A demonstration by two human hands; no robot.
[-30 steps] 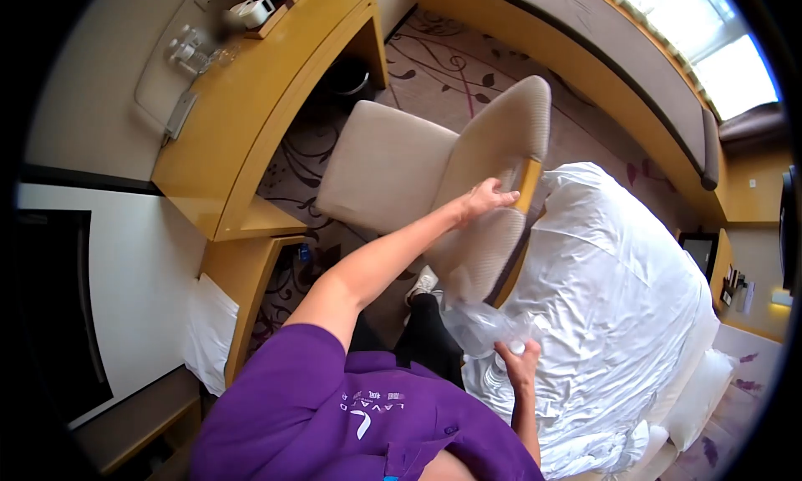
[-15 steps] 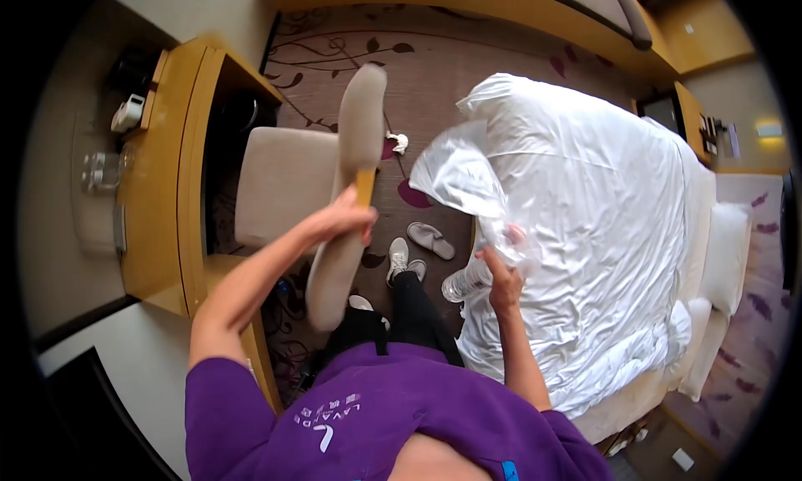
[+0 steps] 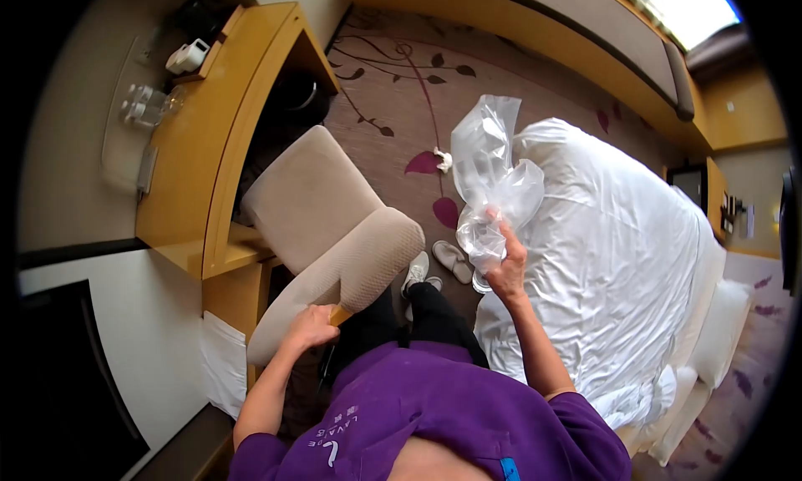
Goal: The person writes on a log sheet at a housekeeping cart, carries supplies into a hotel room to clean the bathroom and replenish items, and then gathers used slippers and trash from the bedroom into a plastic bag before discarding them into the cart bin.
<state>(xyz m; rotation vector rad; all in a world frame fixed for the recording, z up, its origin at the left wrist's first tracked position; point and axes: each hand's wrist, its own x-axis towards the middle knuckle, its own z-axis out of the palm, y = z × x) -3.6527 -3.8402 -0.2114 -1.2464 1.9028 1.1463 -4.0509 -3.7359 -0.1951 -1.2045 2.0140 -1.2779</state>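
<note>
One hand on the chair, one on the clear plastic bag

We judge the step in hand to be handling the chair one-handed while the bag is carried along. Our left hand has its fingers wrapped round the wooden grip in the chair's backrest, on the near side. The chair stands at the left, turned at a slant, its seat towards the open space under the table and its backrest close to our legs. Whether the seat's far corner reaches under the table top, we cannot tell.

Our right hand clutches the gathered bag, its fingers closed on the plastic. The bag billows up and away from us, between the chair and the bed. Something clear and rounded shows just under that hand, perhaps a bottle; too little of it is visible to be sure.

As we judge it, any further move of the chair calls for a firm left grip, a straighter line to the table's opening, and care for the dark bin beneath. The right hand needs to hold the bag clear of the backrest. A pair of slippers lies by our shoes, and a crumpled white scrap lies farther off on the carpet, so footing deserves attention too.
</note>
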